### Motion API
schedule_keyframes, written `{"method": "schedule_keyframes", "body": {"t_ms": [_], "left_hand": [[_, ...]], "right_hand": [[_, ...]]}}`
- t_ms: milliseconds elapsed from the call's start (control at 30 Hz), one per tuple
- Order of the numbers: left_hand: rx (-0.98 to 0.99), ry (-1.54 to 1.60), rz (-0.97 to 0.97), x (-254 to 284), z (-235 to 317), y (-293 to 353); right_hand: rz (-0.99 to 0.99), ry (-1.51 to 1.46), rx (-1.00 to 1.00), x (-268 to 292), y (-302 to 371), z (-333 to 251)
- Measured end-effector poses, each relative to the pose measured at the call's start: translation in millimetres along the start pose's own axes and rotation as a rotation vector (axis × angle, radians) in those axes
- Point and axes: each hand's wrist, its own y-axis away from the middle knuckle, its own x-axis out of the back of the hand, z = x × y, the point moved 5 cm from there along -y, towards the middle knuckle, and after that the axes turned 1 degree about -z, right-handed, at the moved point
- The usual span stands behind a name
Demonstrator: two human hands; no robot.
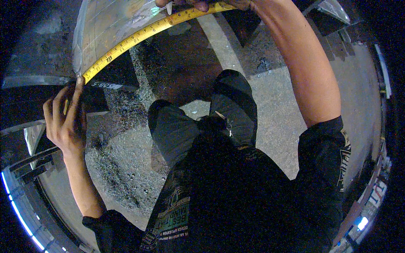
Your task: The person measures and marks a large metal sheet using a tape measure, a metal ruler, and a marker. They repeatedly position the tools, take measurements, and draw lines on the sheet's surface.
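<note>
A yellow tape measure (136,41) stretches in a bend along the near edge of a grey metal plate (114,25). At the plate's left corner, my left hand (67,118) pins the tape's end with a fingertip. A thin yellow strip shows between its other fingers; what it is I cannot make out. My right hand (198,3) lies over the far part of the tape with its fingers bent, partly cut off by the upper edge. A small white pointed piece (169,8) sticks out by its fingers. Whether a tape case sits in that palm is hidden.
Dark steel beams (38,82) run below the plate at the left, one with white handwriting. My dark-trousered knees (181,126) are bent below the tape, above a rough grey floor (122,177). A light strip (219,44) crosses the dark area beyond them.
</note>
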Motion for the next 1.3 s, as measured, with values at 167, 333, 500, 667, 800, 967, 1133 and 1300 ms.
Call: {"method": "schedule_keyframes", "body": {"t_ms": [167, 333, 500, 667, 800, 967, 1133, 1300], "left_hand": [[0.014, -0.005, -0.002, -2.1, 0.9, 1.4], [0.008, 0.0, 0.003, -1.2, -3.0, 3.6], [0.021, 0.053, 0.057, -19.1, 12.2, -10.1], [0.016, 0.007, -0.004, -4.0, 0.3, 4.1], [0.016, -0.011, 0.02, -2.5, 2.1, 7.0], [0.002, 0.006, 0.042, -2.9, 3.5, 5.7], [0.006, -0.001, 0.021, -4.1, 1.7, 5.1], [0.019, 0.007, 0.009, 1.4, 4.5, -0.8]], "right_hand": [[0.029, 0.031, -0.068, -1.9, -5.1, 0.4], [0.183, 0.264, 0.272, -5.9, 21.2, -18.3], [0.685, 0.72, 0.859, 20.2, 7.3, -5.9], [0.818, 0.432, 0.895, 13.9, 9.9, 0.7], [0.781, 0.443, 0.643, 20.2, 29.2, -0.8], [0.689, 0.093, 0.462, 16.2, 54.0, 11.4], [0.502, 0.159, 0.4, -18.2, 72.7, 44.7], [0.041, 0.082, 0.335, -81.5, 91.0, 81.2]]}}
